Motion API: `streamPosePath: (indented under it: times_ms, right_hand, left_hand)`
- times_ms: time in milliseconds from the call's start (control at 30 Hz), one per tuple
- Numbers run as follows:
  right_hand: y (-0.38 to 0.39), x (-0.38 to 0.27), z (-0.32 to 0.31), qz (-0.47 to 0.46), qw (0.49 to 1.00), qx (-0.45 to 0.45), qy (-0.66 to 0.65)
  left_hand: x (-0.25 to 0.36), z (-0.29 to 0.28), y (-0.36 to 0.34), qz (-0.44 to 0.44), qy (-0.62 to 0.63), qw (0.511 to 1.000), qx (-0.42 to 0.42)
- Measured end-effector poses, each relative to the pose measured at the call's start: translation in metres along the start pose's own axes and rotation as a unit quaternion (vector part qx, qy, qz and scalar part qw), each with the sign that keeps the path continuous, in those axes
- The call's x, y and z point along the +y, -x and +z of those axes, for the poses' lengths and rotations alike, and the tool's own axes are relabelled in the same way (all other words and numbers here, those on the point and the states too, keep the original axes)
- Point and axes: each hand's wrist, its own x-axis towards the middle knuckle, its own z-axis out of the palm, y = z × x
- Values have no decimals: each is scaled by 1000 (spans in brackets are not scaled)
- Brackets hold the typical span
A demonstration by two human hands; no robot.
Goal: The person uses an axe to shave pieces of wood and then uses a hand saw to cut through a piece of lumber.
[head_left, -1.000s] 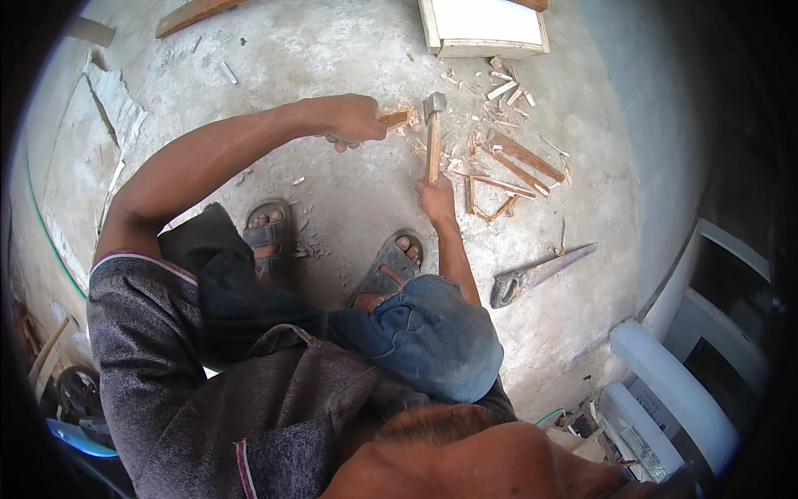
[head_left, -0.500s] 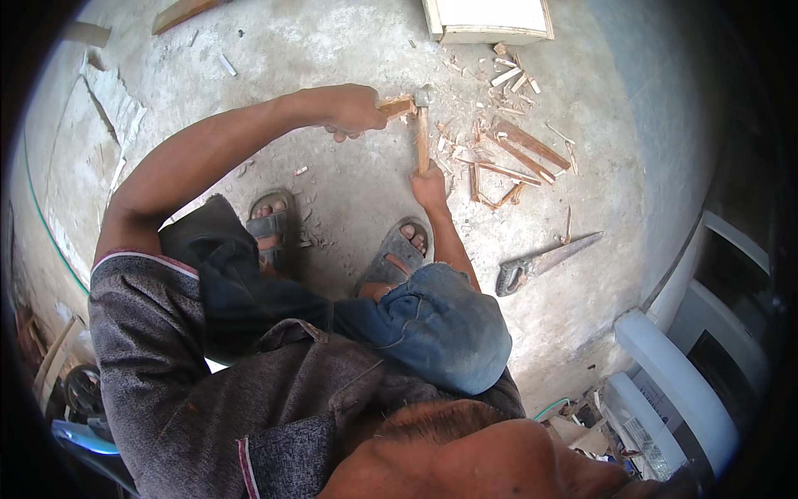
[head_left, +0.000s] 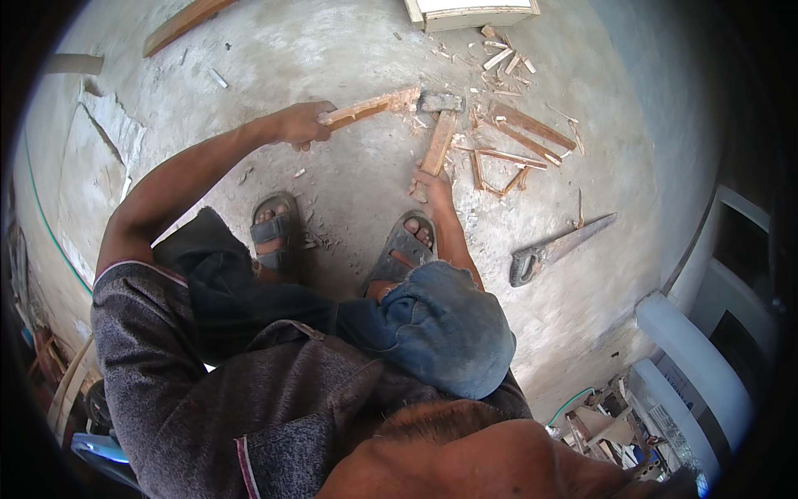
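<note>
In the head view, looking down, we see our two bare hands over a rough grey concrete floor (head_left: 357,183). Our landmark is the hammer-like tool with a grey metal head and flat, pale wooden handle (head_left: 440,137). Our right hand (head_left: 431,187) is closed round the lower end of its handle, which runs upward and slightly right to the head.

Left of the tool's head is a long, narrow strip of reddish-brown wood (head_left: 370,109) with a pale, splintered edge. Our left hand (head_left: 303,125), well to the tool's left, is wrapped round the strip's near end. The strip's long axis runs rightward and slightly up, away from that hand, so its free end points at the metal head and crosses the handle's line at a wide angle. That end is right beside the head; we cannot tell whether they touch. The right hand sits below this meeting place and is closer to it than the left.

Right of the tool lie broken brown wood strips (head_left: 532,126); below and further right, a handsaw with a dark grip (head_left: 565,243).
</note>
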Motion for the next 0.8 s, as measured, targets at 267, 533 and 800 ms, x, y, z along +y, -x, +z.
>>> streamPosePath:
  times_ms: [267, 533, 800]
  right_hand:
    - [11, -16, -2, -138, 932, 102, 318]
    - [53, -71, -7, -312, 854, 123, 397]
    - [114, -171, 55, -714, 691, -87, 75]
  left_hand:
    - [1, 8, -1, 61, -325, 921, 207]
    - [51, 14, 8, 103, -420, 878, 205]
    - [78, 20, 8, 126, -452, 852, 231]
